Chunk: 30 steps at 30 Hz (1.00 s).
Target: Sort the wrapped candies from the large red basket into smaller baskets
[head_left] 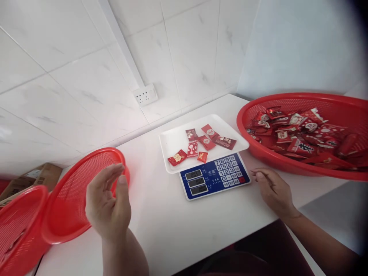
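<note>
Red mesh basket (tilted), left hand beside.

Both hands open, empty.

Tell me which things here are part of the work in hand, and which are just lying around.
In use:
- white plastic scale tray holding red wrapped sweets
- blue-faced digital scale, right hand resting beside it
- large red mesh basket full of sweets
- shallow red mesh basket behind the raised, empty left hand

Lying about:
- brown cardboard box
- white wall socket
- second red basket at far left
</note>
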Each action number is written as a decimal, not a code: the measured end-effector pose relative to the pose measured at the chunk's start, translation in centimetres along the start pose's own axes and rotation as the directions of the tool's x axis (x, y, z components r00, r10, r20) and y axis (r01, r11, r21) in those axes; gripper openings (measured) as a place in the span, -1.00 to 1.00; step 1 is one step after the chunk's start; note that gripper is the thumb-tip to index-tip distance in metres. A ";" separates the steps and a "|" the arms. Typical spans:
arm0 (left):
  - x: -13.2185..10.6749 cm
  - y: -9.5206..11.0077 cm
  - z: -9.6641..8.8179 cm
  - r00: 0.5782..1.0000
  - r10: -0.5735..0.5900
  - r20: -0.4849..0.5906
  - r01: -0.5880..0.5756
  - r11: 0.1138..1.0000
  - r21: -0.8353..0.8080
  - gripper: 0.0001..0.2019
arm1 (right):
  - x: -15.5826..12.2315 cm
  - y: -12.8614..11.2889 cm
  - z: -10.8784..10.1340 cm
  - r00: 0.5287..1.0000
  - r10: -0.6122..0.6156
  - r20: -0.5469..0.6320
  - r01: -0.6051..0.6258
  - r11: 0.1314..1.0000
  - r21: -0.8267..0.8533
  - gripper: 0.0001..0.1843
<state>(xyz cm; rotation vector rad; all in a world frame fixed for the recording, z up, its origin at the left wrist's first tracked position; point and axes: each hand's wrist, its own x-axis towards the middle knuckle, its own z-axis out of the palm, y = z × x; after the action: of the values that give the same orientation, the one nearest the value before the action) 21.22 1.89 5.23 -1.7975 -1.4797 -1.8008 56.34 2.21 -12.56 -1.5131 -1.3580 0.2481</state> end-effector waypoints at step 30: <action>-0.1 0.2 10.0 0.368 -0.223 0.903 -0.198 0.930 0.311 -0.62 | 0.2 -0.6 -0.5 0.976 0.195 0.100 -0.206 0.971 0.122 -0.64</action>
<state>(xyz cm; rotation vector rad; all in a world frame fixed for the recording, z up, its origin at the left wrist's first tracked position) 27.85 9.03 2.85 -2.7037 -1.9291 -0.1873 56.37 2.01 -11.76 -1.5432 -1.2306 0.5269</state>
